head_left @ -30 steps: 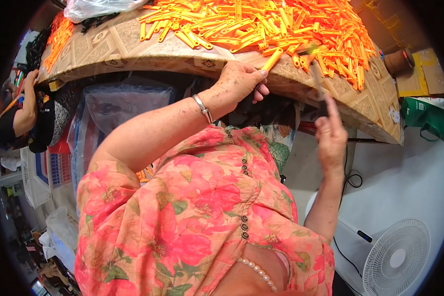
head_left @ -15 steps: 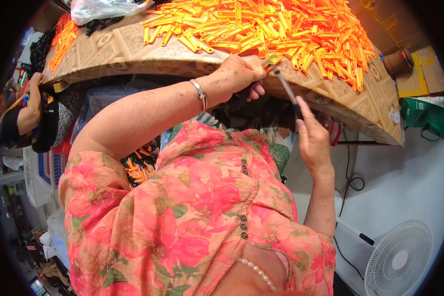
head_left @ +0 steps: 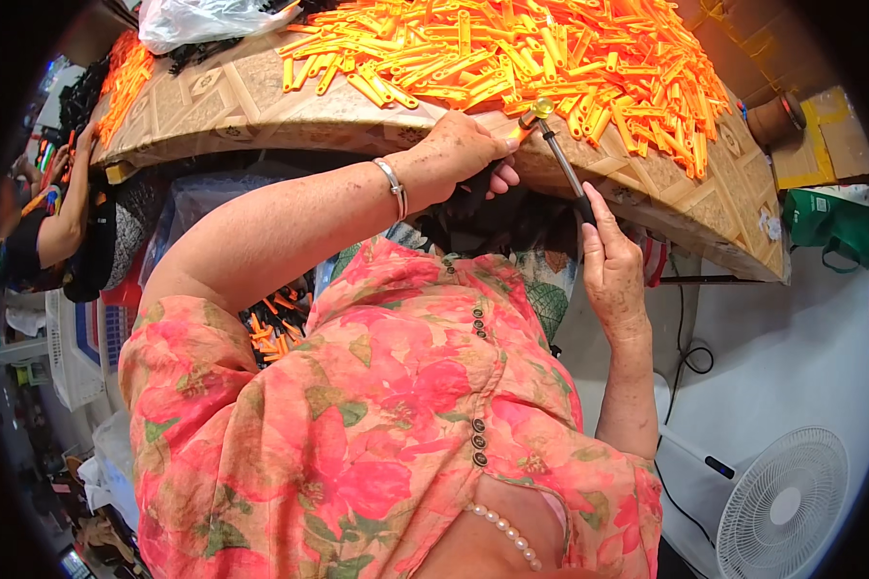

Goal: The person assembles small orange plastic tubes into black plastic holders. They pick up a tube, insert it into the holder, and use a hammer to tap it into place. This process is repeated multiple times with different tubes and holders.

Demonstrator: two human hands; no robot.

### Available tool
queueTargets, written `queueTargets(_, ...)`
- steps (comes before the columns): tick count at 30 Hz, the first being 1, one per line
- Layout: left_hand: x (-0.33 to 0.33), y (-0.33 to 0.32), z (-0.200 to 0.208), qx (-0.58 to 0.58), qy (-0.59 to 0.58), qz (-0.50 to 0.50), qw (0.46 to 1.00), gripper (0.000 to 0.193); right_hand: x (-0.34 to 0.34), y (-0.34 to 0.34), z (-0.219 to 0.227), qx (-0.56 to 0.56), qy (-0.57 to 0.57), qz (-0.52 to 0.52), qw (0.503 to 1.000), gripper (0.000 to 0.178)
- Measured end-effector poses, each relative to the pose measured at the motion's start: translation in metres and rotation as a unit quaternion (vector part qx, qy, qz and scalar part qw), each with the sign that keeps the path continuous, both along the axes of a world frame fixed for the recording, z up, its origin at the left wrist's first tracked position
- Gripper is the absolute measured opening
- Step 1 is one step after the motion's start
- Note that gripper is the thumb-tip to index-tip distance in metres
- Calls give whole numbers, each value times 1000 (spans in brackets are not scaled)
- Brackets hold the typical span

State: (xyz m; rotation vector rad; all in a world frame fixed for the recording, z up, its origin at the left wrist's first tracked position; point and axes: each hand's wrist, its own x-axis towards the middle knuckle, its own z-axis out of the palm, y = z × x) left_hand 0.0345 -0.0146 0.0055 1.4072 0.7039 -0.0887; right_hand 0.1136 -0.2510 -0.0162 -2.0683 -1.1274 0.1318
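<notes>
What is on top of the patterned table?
Orange pieces in a big and a small heap, a plastic bag and black things. The tabletop beneath the heaps is hidden.

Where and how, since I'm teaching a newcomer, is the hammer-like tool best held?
Probably by its dark handle, coming from the picture's lower right, as the right hand does. The handle points that way, while the slim metal shaft slants up-left to the yellowish head, near the left hand; gripping low should stay clear of the head.
</notes>
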Motion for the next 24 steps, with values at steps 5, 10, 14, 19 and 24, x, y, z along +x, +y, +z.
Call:
queueTargets(5, -14, 8, -16, -178, -78, -2, 981, 24, -4, -1, -4, 6, 29, -15, 999, 45)
queueTargets(10, -26, 4, -30, -241, -118, 19, 963, 25, -8, -1, -8, 26, 77, -15, 997, 43)
queueTargets(14, -23, 0, -27, -216, -111, 46, 969, 21, -16, -3, -4, 51, 52, -1, 997, 45)
queueTargets(19, -19, -8, -21, -203, -110, 96, 968, 19, -21, -5, -1, 34, 53, 4, 998, 46)
queueTargets(24, -14, -7, -19, -194, -100, 100, 971, 17, -23, -6, 5, 36, 39, -9, 999, 48)
